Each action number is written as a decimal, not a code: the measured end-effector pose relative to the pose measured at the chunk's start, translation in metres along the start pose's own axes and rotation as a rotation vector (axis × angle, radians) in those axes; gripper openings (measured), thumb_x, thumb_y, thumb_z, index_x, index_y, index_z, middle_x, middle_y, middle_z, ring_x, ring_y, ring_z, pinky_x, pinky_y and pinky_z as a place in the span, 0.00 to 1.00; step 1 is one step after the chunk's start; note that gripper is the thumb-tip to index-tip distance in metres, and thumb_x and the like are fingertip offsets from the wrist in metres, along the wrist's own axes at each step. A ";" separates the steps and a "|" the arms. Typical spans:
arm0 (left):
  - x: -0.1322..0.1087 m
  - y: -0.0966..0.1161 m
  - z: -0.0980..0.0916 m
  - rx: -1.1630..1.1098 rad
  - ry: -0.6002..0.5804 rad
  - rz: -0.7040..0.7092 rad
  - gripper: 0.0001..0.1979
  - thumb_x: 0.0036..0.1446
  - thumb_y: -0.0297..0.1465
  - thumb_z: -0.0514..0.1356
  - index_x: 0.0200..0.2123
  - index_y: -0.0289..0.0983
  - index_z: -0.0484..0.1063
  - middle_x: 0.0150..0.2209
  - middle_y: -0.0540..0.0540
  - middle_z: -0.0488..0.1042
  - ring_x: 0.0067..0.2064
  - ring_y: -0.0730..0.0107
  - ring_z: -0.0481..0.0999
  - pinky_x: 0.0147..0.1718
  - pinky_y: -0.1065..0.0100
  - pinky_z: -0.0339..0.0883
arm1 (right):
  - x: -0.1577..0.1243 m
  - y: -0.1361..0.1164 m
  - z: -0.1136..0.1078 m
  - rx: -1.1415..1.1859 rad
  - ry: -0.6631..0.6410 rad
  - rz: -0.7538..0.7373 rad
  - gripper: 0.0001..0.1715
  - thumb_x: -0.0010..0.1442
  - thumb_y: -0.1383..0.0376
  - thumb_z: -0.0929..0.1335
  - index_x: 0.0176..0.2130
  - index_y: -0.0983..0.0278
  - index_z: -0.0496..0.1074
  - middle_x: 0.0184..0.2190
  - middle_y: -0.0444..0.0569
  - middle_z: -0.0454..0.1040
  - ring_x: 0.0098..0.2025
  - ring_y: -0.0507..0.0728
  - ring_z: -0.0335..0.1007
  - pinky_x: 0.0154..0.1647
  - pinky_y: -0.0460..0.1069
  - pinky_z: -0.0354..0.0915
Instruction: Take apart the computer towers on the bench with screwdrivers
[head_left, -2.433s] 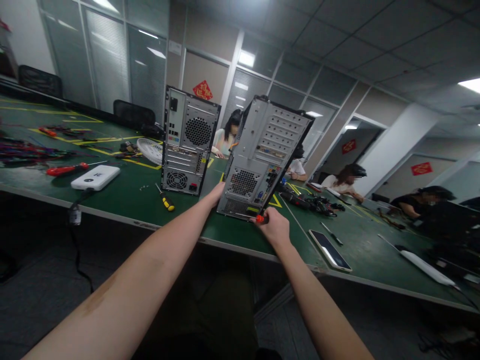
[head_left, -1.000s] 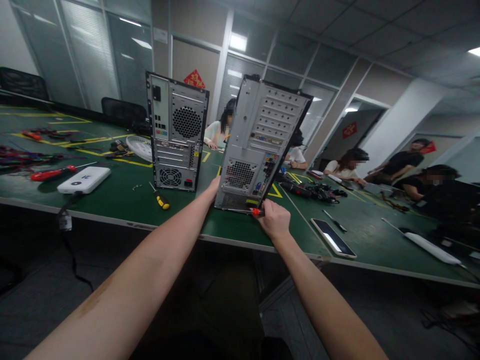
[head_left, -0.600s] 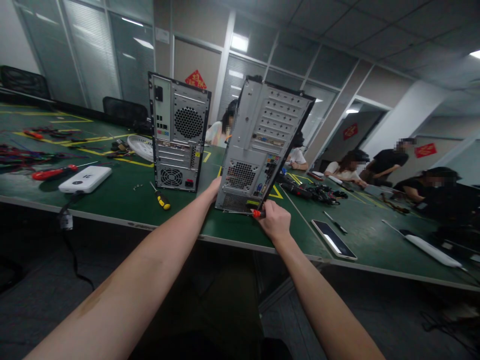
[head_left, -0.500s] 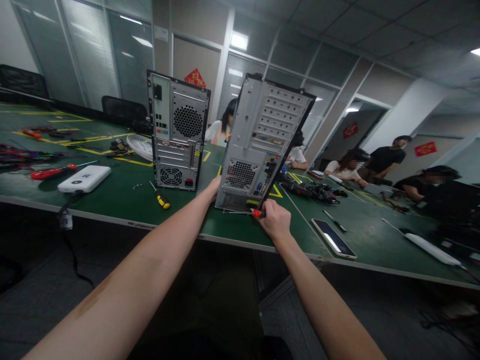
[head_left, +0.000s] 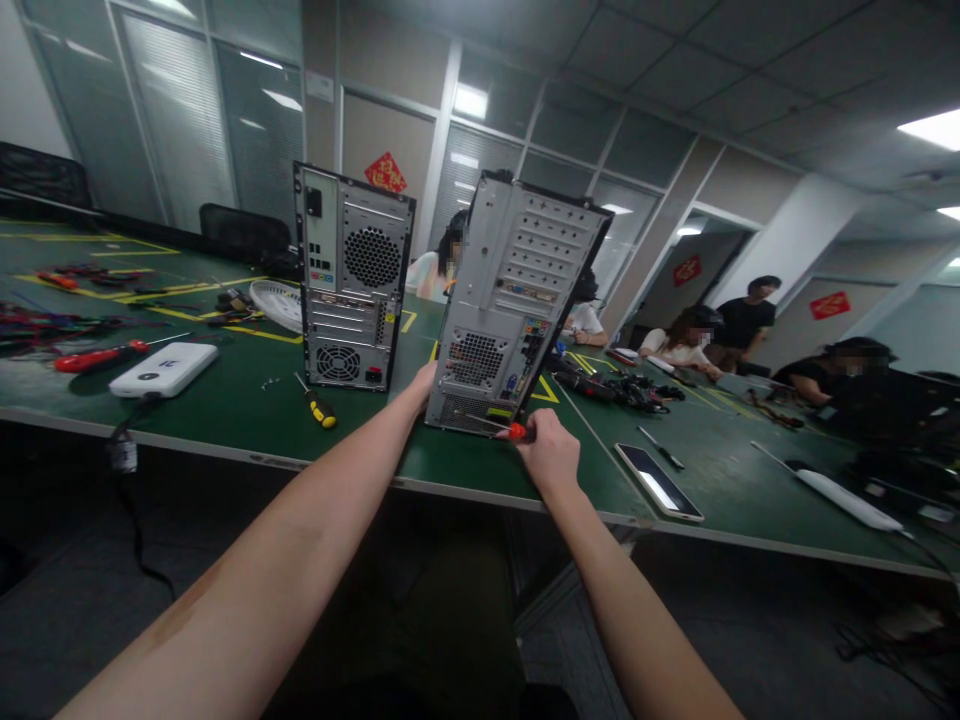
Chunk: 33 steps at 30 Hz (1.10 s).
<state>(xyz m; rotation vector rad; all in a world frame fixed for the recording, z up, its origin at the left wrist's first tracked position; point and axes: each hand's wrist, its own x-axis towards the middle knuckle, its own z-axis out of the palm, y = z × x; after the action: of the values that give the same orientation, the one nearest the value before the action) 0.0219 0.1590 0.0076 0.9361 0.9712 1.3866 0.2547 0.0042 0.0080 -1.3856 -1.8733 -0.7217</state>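
Note:
A grey computer tower point(head_left: 517, 300) stands on the green table point(head_left: 240, 415), its rear panel facing me and leaning a little to the right. My left hand point(head_left: 424, 383) rests against the tower's lower left edge; its fingers are hidden behind the case. My right hand point(head_left: 550, 455) is closed on a red-handled screwdriver point(head_left: 516, 432), whose thin shaft lies along the tower's bottom rear edge and points left.
A second tower point(head_left: 352, 275) stands upright to the left. A yellow-and-black screwdriver point(head_left: 319, 407), loose screws, a white box point(head_left: 163, 369) and a red tool lie left. A phone point(head_left: 658, 482) lies right. Several people sit or stand at the far side.
The tower and both hands stay almost as they were. The view has shifted slightly. A person in a black shirt has walked into view at the back right.

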 end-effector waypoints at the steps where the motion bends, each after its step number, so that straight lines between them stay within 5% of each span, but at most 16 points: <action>1: 0.000 0.000 0.000 0.001 0.009 -0.008 0.11 0.51 0.35 0.70 0.37 0.37 0.83 0.28 0.46 0.81 0.39 0.56 0.84 0.44 0.61 0.76 | -0.004 -0.002 -0.005 0.046 0.011 0.080 0.23 0.69 0.46 0.66 0.32 0.58 0.61 0.29 0.46 0.71 0.28 0.56 0.65 0.28 0.49 0.53; 6: -0.005 0.003 0.002 -0.035 0.005 -0.036 0.11 0.53 0.35 0.69 0.39 0.37 0.83 0.27 0.47 0.81 0.40 0.56 0.84 0.43 0.63 0.76 | -0.037 -0.010 -0.043 0.307 -0.047 0.382 0.24 0.64 0.42 0.69 0.40 0.57 0.61 0.32 0.44 0.70 0.30 0.57 0.67 0.31 0.50 0.61; 14: -0.015 0.009 0.004 -0.055 -0.001 -0.041 0.15 0.50 0.38 0.72 0.40 0.36 0.83 0.25 0.47 0.80 0.38 0.55 0.84 0.42 0.61 0.77 | -0.088 -0.029 -0.090 0.459 0.002 0.487 0.17 0.66 0.52 0.69 0.46 0.60 0.72 0.34 0.48 0.78 0.31 0.58 0.74 0.35 0.52 0.68; 21: -0.014 0.008 0.003 -0.060 0.007 -0.060 0.16 0.50 0.38 0.72 0.41 0.36 0.83 0.25 0.47 0.79 0.37 0.54 0.84 0.41 0.60 0.77 | -0.098 -0.041 -0.089 0.313 0.186 0.377 0.14 0.67 0.57 0.71 0.49 0.61 0.78 0.42 0.53 0.81 0.41 0.62 0.79 0.47 0.56 0.73; 33: -0.008 0.003 0.001 -0.064 -0.019 -0.042 0.13 0.52 0.36 0.70 0.39 0.35 0.82 0.29 0.45 0.82 0.41 0.55 0.84 0.46 0.61 0.76 | -0.096 -0.042 -0.075 0.255 0.181 0.314 0.13 0.68 0.59 0.69 0.49 0.62 0.77 0.42 0.54 0.80 0.42 0.62 0.78 0.47 0.56 0.73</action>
<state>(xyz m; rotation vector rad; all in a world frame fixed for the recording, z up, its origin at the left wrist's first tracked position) 0.0216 0.1513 0.0109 0.8747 0.9218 1.3633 0.2484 -0.1204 -0.0231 -1.3574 -1.5035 -0.4190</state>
